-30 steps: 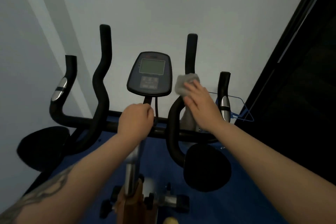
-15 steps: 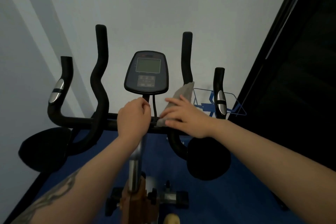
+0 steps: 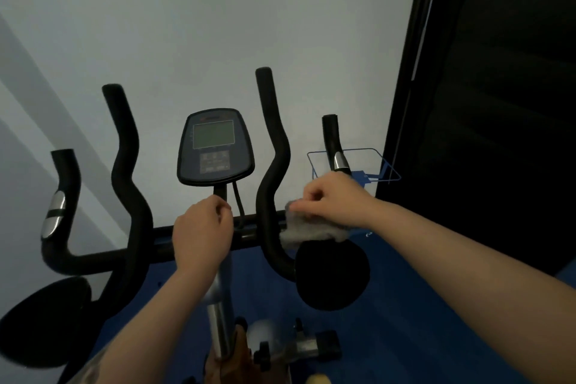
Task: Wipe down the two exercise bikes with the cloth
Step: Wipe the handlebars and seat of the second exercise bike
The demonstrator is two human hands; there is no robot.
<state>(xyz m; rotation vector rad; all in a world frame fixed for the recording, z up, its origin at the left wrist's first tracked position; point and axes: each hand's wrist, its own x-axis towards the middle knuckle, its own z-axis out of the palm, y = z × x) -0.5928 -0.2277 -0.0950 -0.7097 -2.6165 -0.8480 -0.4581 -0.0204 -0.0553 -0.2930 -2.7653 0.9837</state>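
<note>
An exercise bike fills the view, with black curved handlebars (image 3: 274,165) and a dark console (image 3: 215,146) with a grey screen at the centre. My left hand (image 3: 201,235) grips the crossbar just below the console stem. A grey cloth (image 3: 307,229) lies bunched over the crossbar to the right of the inner right handlebar. My right hand (image 3: 333,201) holds it there with curled fingers. The outer right grip (image 3: 333,146) with its silver sensor stands just behind that hand. Only one bike is in sight.
Two black arm pads (image 3: 332,277) hang below the bar, one at each side. A blue wire rack (image 3: 367,165) stands by the white wall (image 3: 218,25). A dark doorway (image 3: 498,103) fills the right. The silver post (image 3: 219,318) and blue floor (image 3: 405,321) lie below.
My right hand took the cloth down off the upright inner right handlebar, then across the crossbar to the right, past that handlebar's base. My left hand kept its grip at the centre.
</note>
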